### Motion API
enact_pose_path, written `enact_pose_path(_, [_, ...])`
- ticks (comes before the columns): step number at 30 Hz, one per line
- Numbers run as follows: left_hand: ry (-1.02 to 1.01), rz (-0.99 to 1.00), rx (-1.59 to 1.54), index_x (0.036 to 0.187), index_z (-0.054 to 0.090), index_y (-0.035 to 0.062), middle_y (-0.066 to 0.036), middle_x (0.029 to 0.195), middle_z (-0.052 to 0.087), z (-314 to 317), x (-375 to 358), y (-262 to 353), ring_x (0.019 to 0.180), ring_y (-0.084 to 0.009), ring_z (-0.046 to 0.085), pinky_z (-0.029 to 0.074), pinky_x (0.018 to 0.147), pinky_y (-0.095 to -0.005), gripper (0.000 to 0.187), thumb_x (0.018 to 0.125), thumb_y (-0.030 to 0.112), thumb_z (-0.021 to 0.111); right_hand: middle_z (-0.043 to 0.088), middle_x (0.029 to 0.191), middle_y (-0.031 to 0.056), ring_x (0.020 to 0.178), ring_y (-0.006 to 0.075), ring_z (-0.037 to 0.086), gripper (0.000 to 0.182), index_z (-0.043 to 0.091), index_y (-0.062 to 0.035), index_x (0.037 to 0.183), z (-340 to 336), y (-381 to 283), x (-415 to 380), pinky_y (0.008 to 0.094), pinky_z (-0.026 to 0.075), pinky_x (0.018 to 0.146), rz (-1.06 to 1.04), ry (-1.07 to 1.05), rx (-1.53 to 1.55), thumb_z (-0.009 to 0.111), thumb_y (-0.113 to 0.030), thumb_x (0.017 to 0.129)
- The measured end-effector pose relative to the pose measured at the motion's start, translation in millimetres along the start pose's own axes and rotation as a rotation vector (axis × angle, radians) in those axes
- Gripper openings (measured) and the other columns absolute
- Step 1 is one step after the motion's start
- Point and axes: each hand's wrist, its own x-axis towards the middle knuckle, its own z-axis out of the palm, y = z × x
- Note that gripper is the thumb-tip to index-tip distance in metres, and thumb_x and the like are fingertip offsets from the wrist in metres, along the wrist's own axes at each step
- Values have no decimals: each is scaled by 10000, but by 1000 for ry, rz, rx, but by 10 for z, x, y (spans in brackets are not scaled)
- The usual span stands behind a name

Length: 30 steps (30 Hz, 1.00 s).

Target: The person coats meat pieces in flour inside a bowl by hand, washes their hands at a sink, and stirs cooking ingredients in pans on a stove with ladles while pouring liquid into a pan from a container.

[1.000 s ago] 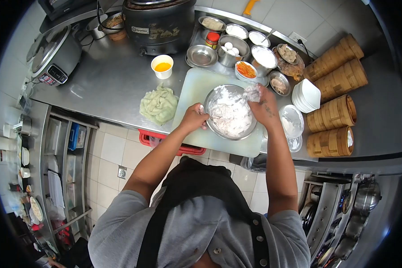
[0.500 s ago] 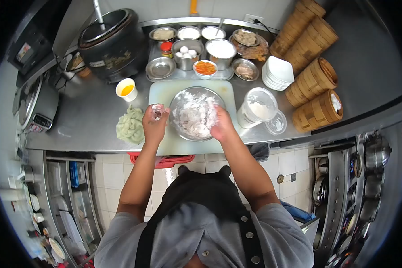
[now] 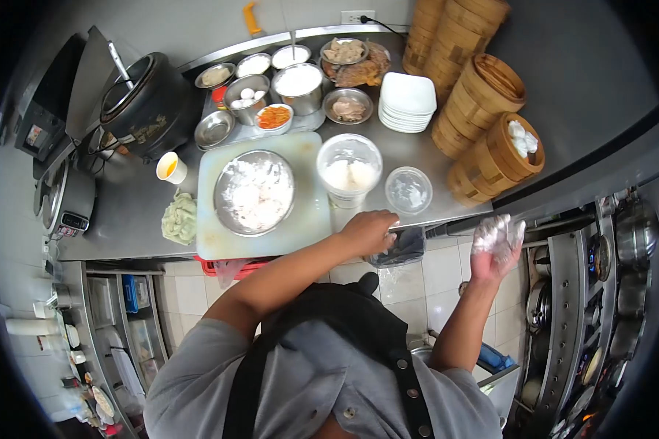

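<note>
My left hand (image 3: pixel 372 233) reaches across to the counter's front edge, above a dark bin (image 3: pixel 405 247). Its back faces me and its fingers are curled; whatever they may hold is hidden. My right hand (image 3: pixel 496 247) is raised off the counter to the right, palm up, fingers apart, coated in white powder and holding nothing. Both hands are away from the metal bowl (image 3: pixel 255 193) of white powdery mixture, which stands on the cutting board (image 3: pixel 214 238). Nearest my left hand on the counter are a clear tub (image 3: pixel 349 173) of white powder and its lid (image 3: pixel 408 190).
Stacked bamboo steamers (image 3: pixel 483 102) and white plates (image 3: pixel 407 102) line the right. Behind the board sit bowls of eggs (image 3: pixel 247 96), shredded carrot (image 3: pixel 274 117) and meat (image 3: pixel 348 107). A yellow-filled cup (image 3: pixel 171 168), crumpled green cloth (image 3: pixel 179 219) and large black pot (image 3: pixel 150 106) are left.
Both hands have left the bowl and moved right. My left hand crossed to the counter edge over the bin; my right hand lifted away, palm up. The view has shifted to the right.
</note>
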Motion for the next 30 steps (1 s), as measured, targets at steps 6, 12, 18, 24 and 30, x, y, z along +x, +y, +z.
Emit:
enact_pose_path(6, [-175,-221,254,997,625,41,-153,1028,631,678,847,-281,972,-323,605,485,829,-420,265,757,139,572,608,847,89,777,213,516,298,608,-33,904,-522,-616,-58,320,435,734,-41,167,85,646,-323,849])
enact_pose_path(12, [-204,-277,329,919,641,39,-158,968,645,918,1002,-331,919,-335,618,491,811,-433,213,751,142,559,611,811,54,779,185,533,341,613,-74,883,-656,-710,42,320,427,708,-13,309,-33,571,-413,884])
enact_pose_path(18, [-28,-283,102,900,644,20,-160,869,648,548,916,104,810,-334,621,496,728,-411,216,773,191,609,627,803,63,754,197,573,339,618,-66,884,-741,-455,174,327,459,707,138,374,-29,570,-401,887])
enact_pose_path(24, [314,-587,-909,856,637,75,24,636,537,-598,525,399,515,-28,456,312,419,-186,74,796,118,641,621,803,79,751,215,573,348,619,-59,894,-745,-189,377,340,475,681,323,253,42,563,-402,888])
enact_pose_path(30, [499,-604,-1344,846,576,61,25,630,523,-1075,-40,-87,470,-41,432,283,381,-170,56,819,103,602,603,768,78,715,233,556,374,618,-69,885,-467,193,697,348,466,649,527,59,102,553,-436,888])
